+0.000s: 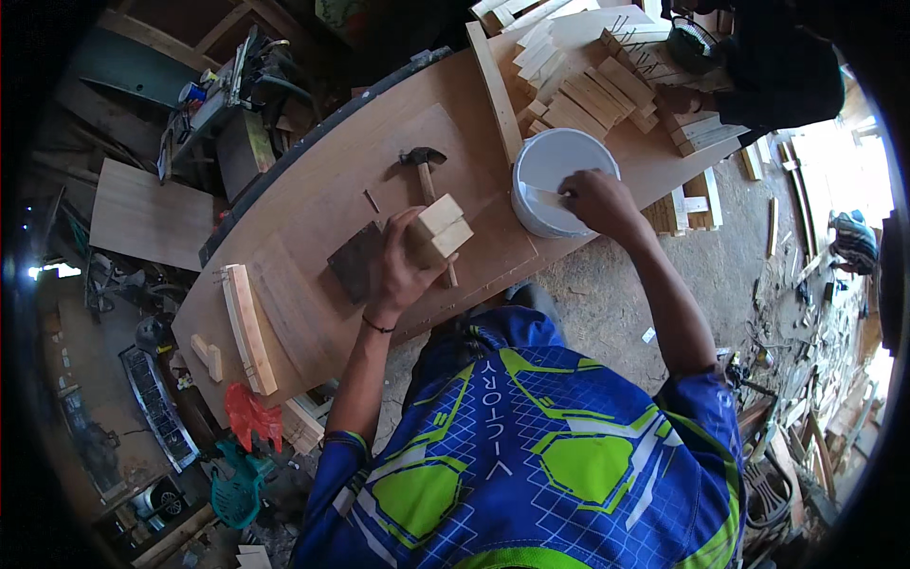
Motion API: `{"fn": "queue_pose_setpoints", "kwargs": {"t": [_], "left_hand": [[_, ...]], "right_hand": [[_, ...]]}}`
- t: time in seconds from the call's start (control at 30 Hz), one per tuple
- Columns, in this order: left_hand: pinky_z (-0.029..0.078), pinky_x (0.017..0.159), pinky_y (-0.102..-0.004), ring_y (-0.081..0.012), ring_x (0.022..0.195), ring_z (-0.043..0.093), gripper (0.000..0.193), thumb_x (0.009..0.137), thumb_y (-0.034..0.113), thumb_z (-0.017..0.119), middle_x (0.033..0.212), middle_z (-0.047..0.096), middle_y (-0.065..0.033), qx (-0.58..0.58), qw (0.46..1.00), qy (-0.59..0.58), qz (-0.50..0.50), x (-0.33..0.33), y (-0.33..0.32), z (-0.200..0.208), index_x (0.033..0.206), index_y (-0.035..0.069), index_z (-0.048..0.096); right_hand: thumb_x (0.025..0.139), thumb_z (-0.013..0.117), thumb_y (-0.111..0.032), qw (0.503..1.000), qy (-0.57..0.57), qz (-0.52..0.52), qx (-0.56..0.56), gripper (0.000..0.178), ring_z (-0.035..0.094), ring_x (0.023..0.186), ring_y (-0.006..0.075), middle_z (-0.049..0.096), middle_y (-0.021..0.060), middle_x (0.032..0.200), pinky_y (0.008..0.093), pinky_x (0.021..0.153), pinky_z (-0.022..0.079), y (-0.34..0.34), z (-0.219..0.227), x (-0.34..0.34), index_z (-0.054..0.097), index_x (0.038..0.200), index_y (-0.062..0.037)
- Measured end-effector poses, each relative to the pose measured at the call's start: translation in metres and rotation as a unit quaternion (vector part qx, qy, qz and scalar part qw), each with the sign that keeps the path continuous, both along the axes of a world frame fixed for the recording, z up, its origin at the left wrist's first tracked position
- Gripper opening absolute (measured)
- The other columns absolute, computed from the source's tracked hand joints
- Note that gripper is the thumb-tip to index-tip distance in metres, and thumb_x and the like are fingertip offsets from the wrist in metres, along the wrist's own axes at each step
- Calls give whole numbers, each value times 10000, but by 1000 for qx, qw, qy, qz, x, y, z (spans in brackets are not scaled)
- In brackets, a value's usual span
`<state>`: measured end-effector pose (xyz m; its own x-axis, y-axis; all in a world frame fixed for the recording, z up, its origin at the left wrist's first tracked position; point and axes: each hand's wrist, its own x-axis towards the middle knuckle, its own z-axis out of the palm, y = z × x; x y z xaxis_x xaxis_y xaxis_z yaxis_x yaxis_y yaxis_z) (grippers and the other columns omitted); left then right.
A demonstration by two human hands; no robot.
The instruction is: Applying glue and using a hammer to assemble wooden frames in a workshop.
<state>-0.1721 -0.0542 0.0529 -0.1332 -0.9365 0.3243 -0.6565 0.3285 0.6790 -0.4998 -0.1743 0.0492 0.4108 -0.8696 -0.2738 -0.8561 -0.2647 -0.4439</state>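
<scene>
My left hand (393, 266) is wrapped round a pair of short pale wooden blocks (442, 228), held side by side above the worktable with their ends facing up. My right hand (601, 201) reaches over the white bucket (533, 220) and grips a flat, pale stick (544, 196) whose end is inside the bucket. The bucket's contents look whitish. A claw hammer (424, 163) lies on the table beyond my left hand, its handle partly hidden behind the blocks. Next to that hand is a dark flat piece (349, 262), partly covered by my fingers.
The plywood worktable (313, 228) has a thin stick-like piece (372, 201) and nailed wooden strips (248, 327) on it. Stacked wood pieces (592, 95) lie beyond the bucket. Another person's hand (681, 99) rests at the far right stack. A red plastic bag (252, 417) hangs at the near left.
</scene>
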Motion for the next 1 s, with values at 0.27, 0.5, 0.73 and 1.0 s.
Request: {"fn": "queue_pose_setpoints", "kwargs": {"t": [0.27, 0.5, 0.73, 1.0], "left_hand": [[500, 974, -449, -362, 1109, 611, 745, 725, 336, 878, 1205, 602, -174, -5, 999, -30, 12, -57, -54, 20, 1296, 32, 510], [495, 934, -466, -332, 1107, 603, 670, 700, 298, 869, 1161, 603, -126, -4, 990, -129, -49, -105, -88, 38, 1227, 59, 531], [485, 924, -474, -330, 1095, 600, 671, 688, 286, 867, 1160, 593, -123, -27, 983, -162, -80, -117, -92, 37, 1226, 74, 527], [474, 944, -471, -335, 1089, 594, 661, 690, 283, 866, 1149, 591, -123, -7, 983, -172, -68, -111, -84, 38, 1218, 75, 528]], "right_hand": [[917, 674, -156, 964, -184, -189, -25, 213, 711, 760, 278, 714, 175, 913, 378, 707, 560, 69, 21, -64, 701, 1050, 8], [994, 623, -184, 747, -535, -342, 197, 242, 653, 731, 120, 684, 56, 922, 289, 659, 542, 109, 19, -45, 656, 1133, 12], [1005, 620, -185, 658, -600, -379, 249, 224, 649, 730, 107, 682, 51, 932, 241, 602, 516, 116, 3, -10, 645, 1118, 7], [952, 664, -80, 883, -330, -287, -171, 152, 676, 811, 130, 679, 95, 987, 278, 660, 544, 127, 2, 8, 701, 1081, -10]]}}
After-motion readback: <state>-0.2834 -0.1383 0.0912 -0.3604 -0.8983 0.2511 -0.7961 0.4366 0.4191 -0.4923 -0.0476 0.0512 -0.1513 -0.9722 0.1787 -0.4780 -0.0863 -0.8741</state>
